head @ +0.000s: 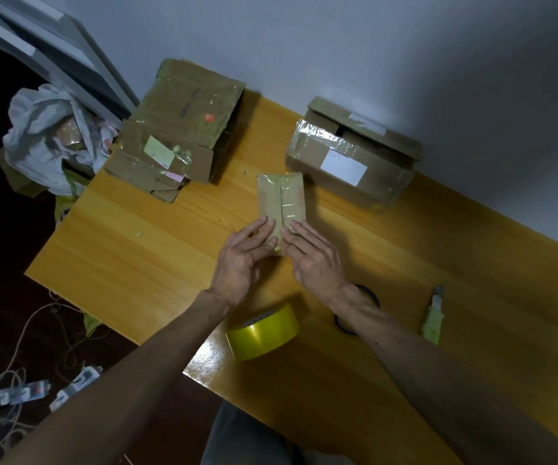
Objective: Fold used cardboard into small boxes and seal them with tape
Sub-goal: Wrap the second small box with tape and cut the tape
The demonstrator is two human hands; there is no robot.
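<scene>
A small flat cardboard box, wrapped in shiny tape with a seam down its middle, lies on the yellow wooden table. My left hand rests flat on its near left end, fingers spread. My right hand presses flat on its near right end. Neither hand grips anything. A roll of yellow tape lies on its side near the table's front edge, between my forearms.
A stack of flattened used cardboard sits at the back left. A larger taped box with a white label stands at the back right against the wall. A green utility knife and a dark tape ring lie to the right.
</scene>
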